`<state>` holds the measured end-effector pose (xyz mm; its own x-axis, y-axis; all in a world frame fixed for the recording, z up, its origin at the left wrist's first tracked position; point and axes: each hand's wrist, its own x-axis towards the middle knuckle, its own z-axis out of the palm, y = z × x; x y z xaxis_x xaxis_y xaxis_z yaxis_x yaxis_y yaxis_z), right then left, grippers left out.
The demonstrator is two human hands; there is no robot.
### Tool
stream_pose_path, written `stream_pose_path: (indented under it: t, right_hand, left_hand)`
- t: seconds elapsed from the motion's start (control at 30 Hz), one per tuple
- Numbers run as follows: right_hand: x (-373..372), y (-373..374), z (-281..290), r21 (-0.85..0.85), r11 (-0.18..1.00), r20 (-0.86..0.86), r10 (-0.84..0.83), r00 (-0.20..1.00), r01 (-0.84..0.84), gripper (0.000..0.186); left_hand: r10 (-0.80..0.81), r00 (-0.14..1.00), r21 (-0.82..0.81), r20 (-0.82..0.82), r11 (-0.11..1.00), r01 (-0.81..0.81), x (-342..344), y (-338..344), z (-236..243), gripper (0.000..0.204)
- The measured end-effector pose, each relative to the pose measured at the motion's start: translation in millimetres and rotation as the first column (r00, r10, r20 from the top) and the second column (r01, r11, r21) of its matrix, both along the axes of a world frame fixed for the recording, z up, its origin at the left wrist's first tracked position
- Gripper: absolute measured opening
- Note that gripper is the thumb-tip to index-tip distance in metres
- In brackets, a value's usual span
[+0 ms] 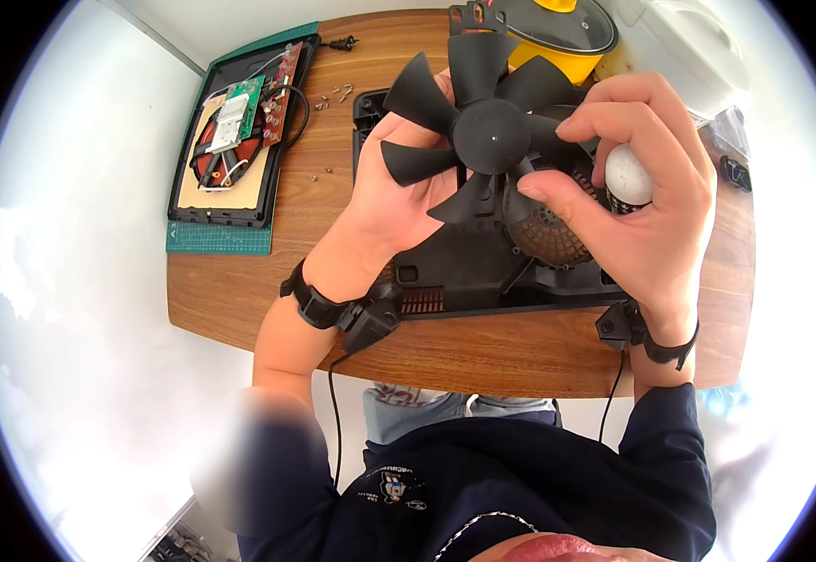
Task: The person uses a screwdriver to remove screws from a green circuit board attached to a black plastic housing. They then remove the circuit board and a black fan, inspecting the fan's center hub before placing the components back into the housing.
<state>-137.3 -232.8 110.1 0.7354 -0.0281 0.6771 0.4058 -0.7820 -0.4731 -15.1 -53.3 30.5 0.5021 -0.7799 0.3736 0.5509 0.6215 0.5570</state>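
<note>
A black plastic fan with several blades is raised over a black plastic housing that has a round, brownish grille. My left hand holds the fan from behind at its left, its fingers partly hidden by the blades. With thumb and forefinger, my right hand grips a blade at the fan's right. A white rounded piece on a dark mesh shows within the curve of my right hand; I cannot tell whether the hand touches it.
An opened black casing with circuit boards lies on a green mat at the left. Small screws and a plug lie on the wooden table. A yellow pot and white container stand behind, small black parts at right.
</note>
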Motion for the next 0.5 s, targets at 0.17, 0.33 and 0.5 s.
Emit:
stream_pose_path:
  t: [0.17,0.33,0.5]
  right_hand:
    - [2.6,1.9,-0.8,-0.006,1.000,0.011,-0.007,1.000,0.008,0.034]
    - [-1.1,2.5,-0.8,0.000,1.000,0.011,-0.029,1.000,0.029,0.031]
    - [-3.9,3.8,-1.4,-0.026,0.999,0.072,-0.024,0.997,0.026,0.030]
  left_hand:
    - [-0.043,0.999,-0.042,-0.032,0.998,0.042,-2.1,1.6,5.9,0.054]
    - [0.013,1.000,-0.004,0.003,1.000,-0.013,-7.9,2.6,9.6,0.056]
    - [-0.030,0.995,-0.009,-0.097,1.000,0.029,-7.8,1.3,12.0,0.057]
